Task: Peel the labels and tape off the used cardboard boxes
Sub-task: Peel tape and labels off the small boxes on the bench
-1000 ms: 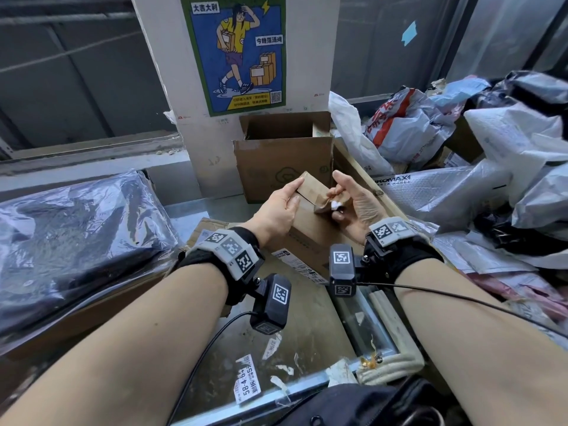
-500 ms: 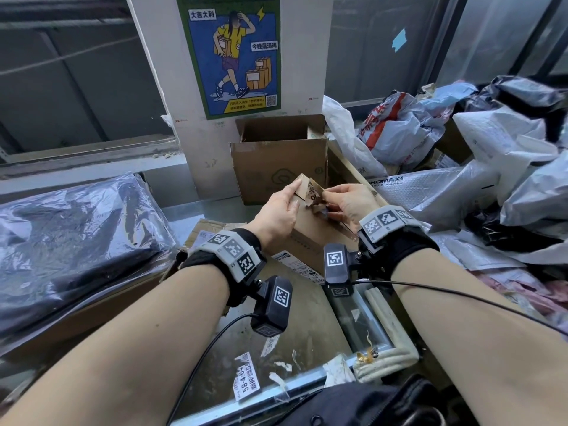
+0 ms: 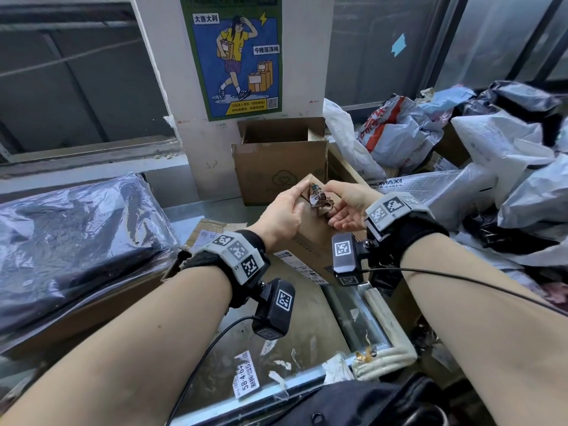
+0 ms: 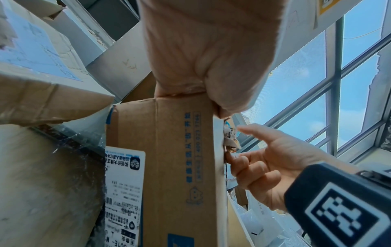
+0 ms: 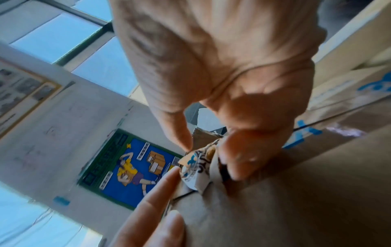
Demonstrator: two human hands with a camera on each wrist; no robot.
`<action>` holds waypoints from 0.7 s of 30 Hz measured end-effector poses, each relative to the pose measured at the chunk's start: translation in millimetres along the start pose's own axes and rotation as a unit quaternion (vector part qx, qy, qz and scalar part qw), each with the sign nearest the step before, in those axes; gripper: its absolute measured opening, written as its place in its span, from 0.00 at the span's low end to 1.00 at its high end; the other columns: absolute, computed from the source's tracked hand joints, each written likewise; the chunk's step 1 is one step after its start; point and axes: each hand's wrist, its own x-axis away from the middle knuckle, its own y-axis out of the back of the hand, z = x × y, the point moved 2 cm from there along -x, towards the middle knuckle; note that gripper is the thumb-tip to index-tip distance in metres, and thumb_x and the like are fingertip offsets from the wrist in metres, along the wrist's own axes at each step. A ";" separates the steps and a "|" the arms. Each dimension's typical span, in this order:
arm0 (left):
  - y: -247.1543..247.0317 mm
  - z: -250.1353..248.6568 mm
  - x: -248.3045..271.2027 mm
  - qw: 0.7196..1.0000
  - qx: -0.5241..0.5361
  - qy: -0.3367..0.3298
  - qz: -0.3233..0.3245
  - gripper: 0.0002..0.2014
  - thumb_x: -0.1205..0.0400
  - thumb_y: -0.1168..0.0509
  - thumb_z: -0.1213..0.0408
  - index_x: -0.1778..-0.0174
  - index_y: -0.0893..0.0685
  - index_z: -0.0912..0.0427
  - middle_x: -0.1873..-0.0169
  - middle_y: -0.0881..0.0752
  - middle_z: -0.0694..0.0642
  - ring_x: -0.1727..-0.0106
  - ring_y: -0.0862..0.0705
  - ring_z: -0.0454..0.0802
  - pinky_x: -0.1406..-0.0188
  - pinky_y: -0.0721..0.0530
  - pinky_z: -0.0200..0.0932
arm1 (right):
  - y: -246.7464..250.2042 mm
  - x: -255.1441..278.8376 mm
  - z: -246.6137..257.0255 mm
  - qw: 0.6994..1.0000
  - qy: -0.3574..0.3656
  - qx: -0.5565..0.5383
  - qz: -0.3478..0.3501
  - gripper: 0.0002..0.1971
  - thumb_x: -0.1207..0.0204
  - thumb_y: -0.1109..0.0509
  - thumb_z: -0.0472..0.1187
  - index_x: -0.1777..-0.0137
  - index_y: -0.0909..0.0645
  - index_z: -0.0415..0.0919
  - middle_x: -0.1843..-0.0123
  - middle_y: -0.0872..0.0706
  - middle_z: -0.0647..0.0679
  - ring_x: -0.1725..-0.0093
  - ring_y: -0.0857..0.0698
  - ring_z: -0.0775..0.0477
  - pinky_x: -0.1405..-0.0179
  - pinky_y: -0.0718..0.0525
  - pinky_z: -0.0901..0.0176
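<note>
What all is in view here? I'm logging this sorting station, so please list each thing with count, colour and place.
held cardboard box: one, brown, centre, steadied upright
printed tape: one crumpled strip, brown and white, at the held box's top corner
shipping label: one, white, on the held box's side
open box: one, brown, behind, against the pillar
poster: one, blue and green, on the pillar
wrapped bundle: one, dark under clear film, left
mailer bags: many, grey and white, piled right
peeled sticker: one, white, near edge of the metal table
left hand: grips the box's top
right hand: pinches the tape
</note>
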 end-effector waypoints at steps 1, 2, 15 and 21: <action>-0.5 -0.2 0.1 1.000 0.001 0.000 0.001 0.26 0.12 0.47 0.69 0.17 0.39 0.51 0.22 0.32 0.57 0.23 0.32 0.52 0.21 0.36 0.46 | 1.4 -1.4 -1.3 1.000 0.003 -0.013 0.003 0.29 0.21 0.42 0.63 0.66 0.28 0.35 0.77 0.21 0.43 0.86 0.24 0.53 0.90 0.29 0.73; -0.8 -1.0 0.5 1.000 0.001 -0.001 0.003 0.26 0.12 0.47 0.69 0.17 0.39 0.51 0.22 0.32 0.57 0.22 0.32 0.52 0.21 0.36 0.47 | 1.8 -2.6 -3.4 1.000 0.007 -0.030 0.004 0.29 0.21 0.40 0.64 0.67 0.28 0.36 0.80 0.21 0.45 0.88 0.25 0.56 0.91 0.31 0.74; 7.0 -5.5 2.1 1.000 0.021 0.010 0.015 0.26 0.12 0.49 0.72 0.17 0.41 0.53 0.27 0.30 0.53 0.29 0.31 0.44 0.43 0.40 0.20 | -9.2 -14.5 -18.9 0.945 0.193 -0.263 0.009 0.10 0.20 0.33 0.38 0.63 0.24 0.38 0.85 0.28 0.51 0.91 0.37 0.58 0.89 0.44 0.77; 5.4 -3.9 3.3 1.000 0.012 0.023 0.012 0.28 0.12 0.50 0.72 0.16 0.46 0.53 0.20 0.35 0.58 0.21 0.35 0.50 0.35 0.44 0.22 | -13.1 -3.6 -16.3 0.964 0.153 -0.215 -0.008 0.28 0.24 0.34 0.61 0.74 0.28 0.39 0.86 0.29 0.50 0.91 0.35 0.56 0.90 0.41 0.75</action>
